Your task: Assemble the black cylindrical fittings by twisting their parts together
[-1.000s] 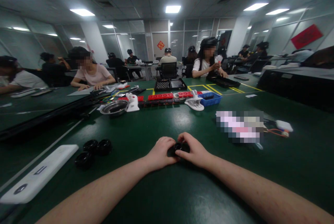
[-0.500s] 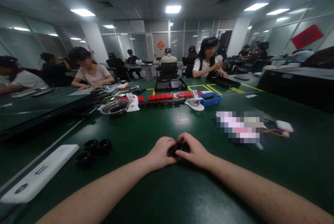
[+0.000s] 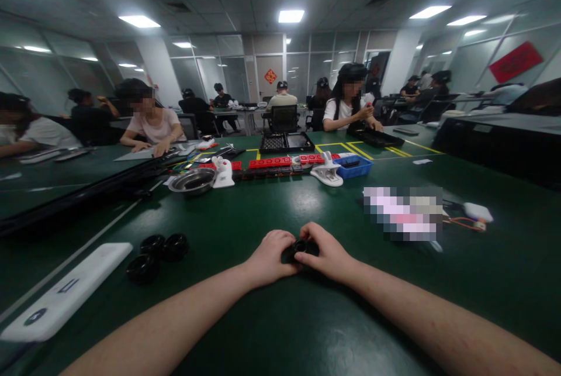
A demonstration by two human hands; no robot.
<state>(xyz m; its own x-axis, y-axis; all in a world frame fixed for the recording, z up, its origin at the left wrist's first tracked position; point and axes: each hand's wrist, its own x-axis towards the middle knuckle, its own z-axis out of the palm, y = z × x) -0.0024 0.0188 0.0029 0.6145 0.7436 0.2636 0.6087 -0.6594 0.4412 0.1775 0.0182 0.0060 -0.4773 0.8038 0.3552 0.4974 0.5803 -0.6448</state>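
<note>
Table: green-topped work table (image 3: 280, 329), filling most of the lower view; the directions below are taken from the hands, with 12 straight ahead.
Box: big black flat-sided box (image 3: 495, 145) at 2 o'clock, cut off by the right edge; its inside cannot be seen.
Bar: long black bar (image 3: 87, 192) between 9 and 10 o'clock, its near end cut off at left.
Case: shallow black two-part case (image 3: 284, 144) at 12 o'clock, far back; a fine grid shows in the left part, a flat grey surface in the right, too small to identify.
Device: white oblong plastic device (image 3: 83, 279) between 8 and 9 o'clock, lying flat.
Tray: blue rectangular plastic tray (image 3: 359, 170) at 1 o'clock, holding dark pieces, hard to make out.
Bowl: round silver metal bowl (image 3: 176, 187) at 10 o'clock; dark inside, whether contents or shadow I cannot tell.
Hands: the left hand (image 3: 269, 258) and right hand (image 3: 326, 254) meet mid-table, fingers curled, each closed around one side of the same piece.
Rings: three glossy black round pieces (image 3: 175, 247) at 9 o'clock, clustered near the device.
Held piece: small black piece with a ring-shaped top (image 3: 300, 246), between both hands; fingers hide its sides.
</note>
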